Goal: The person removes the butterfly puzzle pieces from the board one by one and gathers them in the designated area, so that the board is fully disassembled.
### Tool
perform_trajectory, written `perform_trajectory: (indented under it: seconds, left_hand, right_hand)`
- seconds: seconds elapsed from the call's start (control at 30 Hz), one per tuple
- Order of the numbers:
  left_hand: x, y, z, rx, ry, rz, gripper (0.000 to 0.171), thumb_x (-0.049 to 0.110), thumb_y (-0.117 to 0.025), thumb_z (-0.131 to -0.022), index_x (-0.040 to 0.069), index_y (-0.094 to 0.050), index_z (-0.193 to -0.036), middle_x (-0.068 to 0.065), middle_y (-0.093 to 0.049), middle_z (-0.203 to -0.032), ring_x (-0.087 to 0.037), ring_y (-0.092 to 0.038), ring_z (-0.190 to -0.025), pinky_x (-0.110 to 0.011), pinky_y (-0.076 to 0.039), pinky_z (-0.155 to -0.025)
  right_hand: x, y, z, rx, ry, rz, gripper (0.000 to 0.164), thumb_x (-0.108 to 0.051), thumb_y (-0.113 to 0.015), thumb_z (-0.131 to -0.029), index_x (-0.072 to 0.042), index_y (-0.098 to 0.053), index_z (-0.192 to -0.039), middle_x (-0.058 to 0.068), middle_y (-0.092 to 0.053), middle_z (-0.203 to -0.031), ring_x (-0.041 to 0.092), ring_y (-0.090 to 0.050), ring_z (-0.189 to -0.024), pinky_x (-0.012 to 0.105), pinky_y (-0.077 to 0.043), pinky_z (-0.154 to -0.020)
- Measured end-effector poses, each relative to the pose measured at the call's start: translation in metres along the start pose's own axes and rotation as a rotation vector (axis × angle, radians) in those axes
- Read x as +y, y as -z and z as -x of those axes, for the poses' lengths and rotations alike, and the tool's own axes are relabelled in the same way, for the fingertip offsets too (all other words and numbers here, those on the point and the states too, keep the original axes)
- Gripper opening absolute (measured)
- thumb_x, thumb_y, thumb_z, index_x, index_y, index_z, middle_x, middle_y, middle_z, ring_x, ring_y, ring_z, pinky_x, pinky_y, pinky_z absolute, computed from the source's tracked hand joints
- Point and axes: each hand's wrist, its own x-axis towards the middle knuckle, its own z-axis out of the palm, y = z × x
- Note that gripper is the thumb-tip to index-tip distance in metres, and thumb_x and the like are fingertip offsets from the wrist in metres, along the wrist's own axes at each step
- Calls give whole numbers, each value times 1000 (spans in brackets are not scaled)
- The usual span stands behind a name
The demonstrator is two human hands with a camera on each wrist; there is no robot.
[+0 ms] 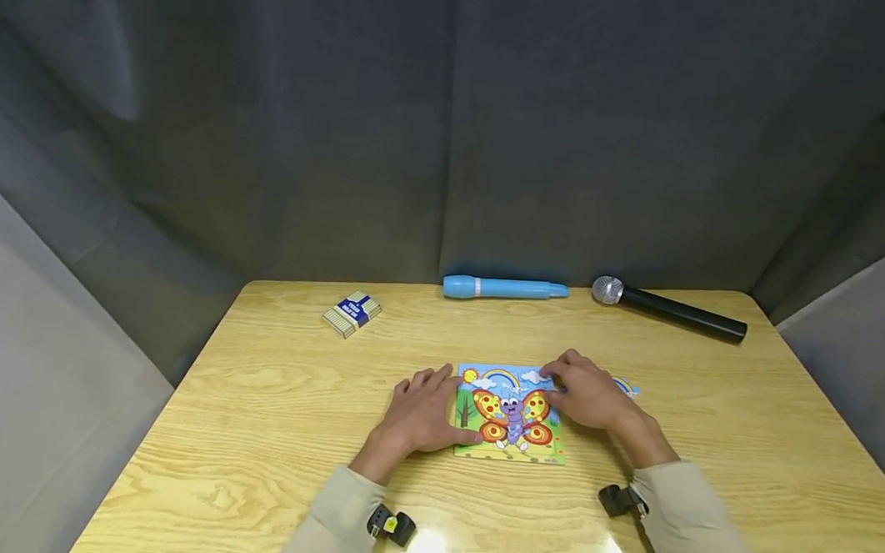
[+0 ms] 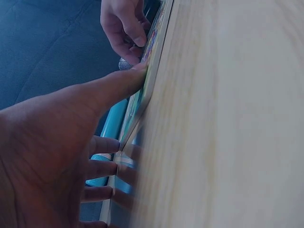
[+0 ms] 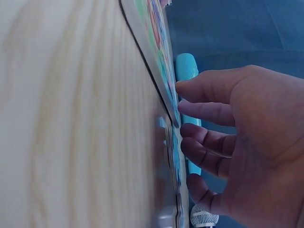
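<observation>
A butterfly jigsaw puzzle in a flat board lies on the wooden table between the two hands. My left hand is at its left side, thumb resting on the lower left of the picture and the other fingers extended beside the upper left edge. In the left wrist view the left thumb presses the board's surface. My right hand bends over the upper right corner, thumb and forefinger tips apart on the picture. No piece shows between them. A loose rainbow puzzle piece lies right of that hand, partly hidden by it.
Along the back edge lie a blue microphone and a black microphone with a silver head. A banded bundle of pale sticks lies at the back left. Dark cloth hangs behind the table.
</observation>
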Motion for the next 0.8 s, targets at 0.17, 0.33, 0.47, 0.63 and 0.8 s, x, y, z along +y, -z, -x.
perform_trajectory:
  seconds: [0.17,0.33,0.47,0.63,0.8]
  left_hand:
    - [1,0,1,2,-9,3,97,76,-64,-71,24,-39,-149,-2,-27,-161,-28,-28,-144,-56,-24,-114]
    - [0,-1,1,6,-7,-4,97,76,-64,-71,24,-39,-149,-2,-27,-161,-28,-28,-144,-56,-24,-114]
    - [0,-1,0,2,-7,0,98,76,-64,-71,24,-38,-149,-2,-26,-161,-28,-28,-144,-56,-24,-114]
    - [0,-1,0,0,-6,-4,98,76,-64,-71,24,-38,-149,-2,-26,-161,-28,-27,-145,-56,-23,-115]
    - [-2,-1,0,3,-7,-5,98,77,-64,-71,25,-38,-149,-1,-26,-161,-28,-28,-144,-56,-24,-114]
  right_hand:
    - [-4,-2,-2,-17,-25,13,38,-29,-68,-90,-8,-65,-121,9,-56,-111,25,-56,-100,48,-48,-85]
    - [-7,-3,-7,-48,-77,13,52,-41,-71,-86,-6,-62,-124,11,-56,-114,26,-56,-101,48,-48,-86]
    - [-8,-3,-10,-74,-134,25,60,-45,-73,-83,-4,-60,-125,11,-55,-114,25,-54,-99,48,-48,-85]
    - [-10,-1,-12,-91,-167,27,60,-45,-76,-80,-5,-61,-121,10,-55,-111,24,-54,-94,48,-47,-83]
    - [-11,1,-18,-106,-195,-1,60,-45,-79,-76,-5,-61,-116,10,-54,-109,24,-53,-91,45,-47,-82]
